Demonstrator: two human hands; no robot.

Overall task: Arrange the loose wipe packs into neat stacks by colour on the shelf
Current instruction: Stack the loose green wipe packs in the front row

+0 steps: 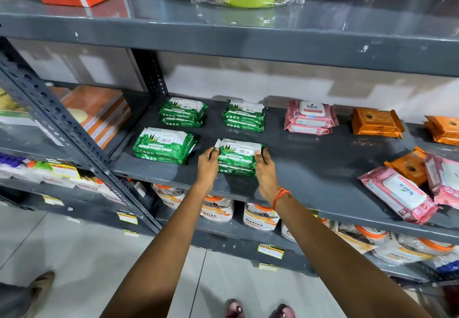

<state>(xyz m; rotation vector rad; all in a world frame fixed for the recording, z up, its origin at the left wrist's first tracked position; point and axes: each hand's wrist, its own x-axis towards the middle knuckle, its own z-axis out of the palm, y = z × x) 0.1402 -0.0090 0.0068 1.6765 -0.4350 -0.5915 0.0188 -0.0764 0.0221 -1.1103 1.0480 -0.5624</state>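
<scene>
Fingertips (215, 153) of our left hand (207, 166) curl onto the left end of the front green wipe stack (237, 156), while our right hand (264, 168) clamps the opposite end, thumb over the top pack. That stack sits at the front edge of the grey shelf (310, 166), with three more green stacks (164, 145) beside and behind it. We judge these packs light, soft and slick in their film, so squeezing the short ends should keep them square. Further right stand a pink Kara stack (310, 117) and orange packs (376, 122); loose pink and orange packs (400, 193) lie jumbled near the far right.
</scene>
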